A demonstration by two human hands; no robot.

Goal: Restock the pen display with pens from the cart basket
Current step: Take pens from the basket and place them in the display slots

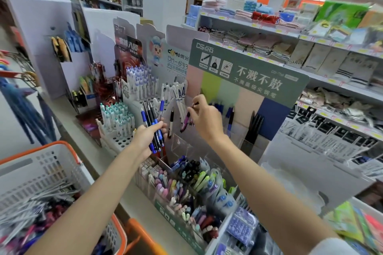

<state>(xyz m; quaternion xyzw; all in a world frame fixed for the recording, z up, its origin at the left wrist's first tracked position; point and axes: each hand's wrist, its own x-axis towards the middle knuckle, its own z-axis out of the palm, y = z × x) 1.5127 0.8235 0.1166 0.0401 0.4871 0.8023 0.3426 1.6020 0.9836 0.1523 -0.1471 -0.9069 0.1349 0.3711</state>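
Between the left hand (145,138), gripping a bundle of pens (154,124), and the right hand (205,119), pinching a purple pen (185,123), a narrow gap is lying open above the clear compartments (180,144) of the pen display (248,72). Its backboard is closing the far side. Blue pens (229,119) and black pens (256,121) are standing just right of the right hand. Crowded pen trays (186,188) are filling the counter (78,134) below both forearms.

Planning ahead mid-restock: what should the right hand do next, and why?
Probably lower the purple pen into the clear slot just below it: the right hand pinches it there, and the left hand holds a bundle of pens.
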